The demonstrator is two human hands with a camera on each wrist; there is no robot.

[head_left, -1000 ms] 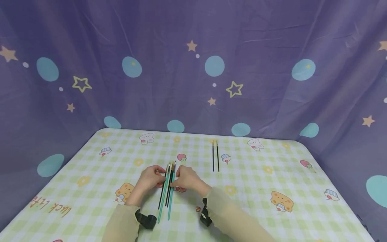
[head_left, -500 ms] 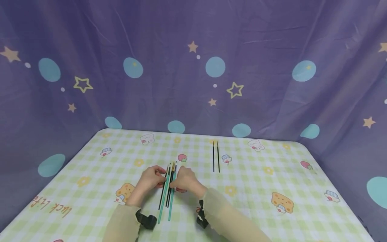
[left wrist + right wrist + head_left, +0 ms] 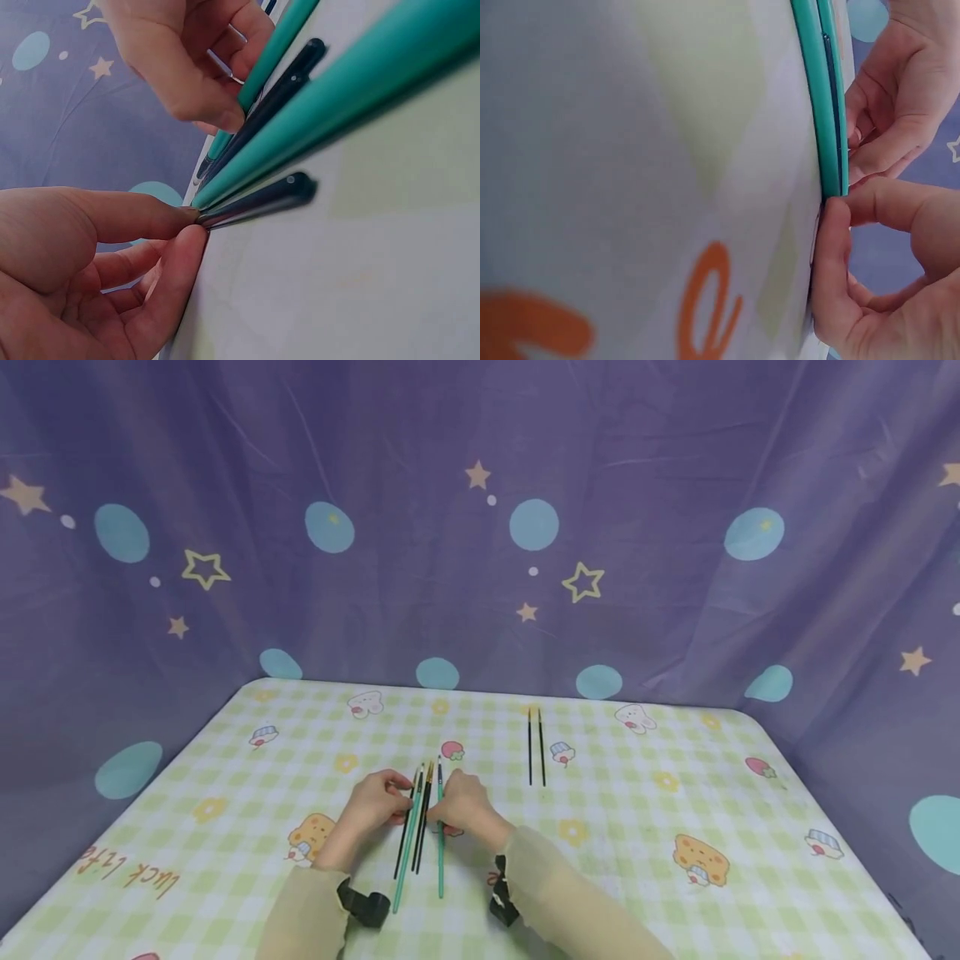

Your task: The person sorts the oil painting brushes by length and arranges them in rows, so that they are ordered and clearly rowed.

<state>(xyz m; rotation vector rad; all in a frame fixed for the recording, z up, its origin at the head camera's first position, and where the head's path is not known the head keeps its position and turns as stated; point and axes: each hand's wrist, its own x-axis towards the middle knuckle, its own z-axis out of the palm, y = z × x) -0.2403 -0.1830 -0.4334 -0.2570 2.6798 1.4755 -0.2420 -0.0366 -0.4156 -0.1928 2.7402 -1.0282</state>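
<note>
At the left, a cream sleeve (image 3: 303, 917) reaches forward to the left hand (image 3: 371, 802), with a black wrist camera (image 3: 365, 908) at its cuff. This hand's grip is closed to a pinch: thumb and finger meet on the outer black brush (image 3: 402, 845), leftmost of a bunch of slim paintbrushes lying left of centre on the green-and-white checked surface (image 3: 622, 893). All of them point their bristles away from the person, handle ends toward the sleeves.

Just beside the outer black brush, slanting close along it, lies the first green brush (image 3: 402, 870). Next come the middle black brushes (image 3: 421, 843), side by side; their exact number is hard to tell where they crowd together between the hands. Then, with a narrow gap at the handle end, comes the second green brush (image 3: 441, 870), lying nearly straight.

The right hand (image 3: 465, 803) is next. Its grip is likewise drawn to a pinch, thumb and finger around the second green brush. A second cream sleeve (image 3: 581, 902) slopes down to the right behind it.

Farther right and farther back, well apart from the bunch, two thin black brushes (image 3: 530, 756) lie near each other, almost parallel. A purple curtain (image 3: 652, 460) hangs behind everything.
</note>
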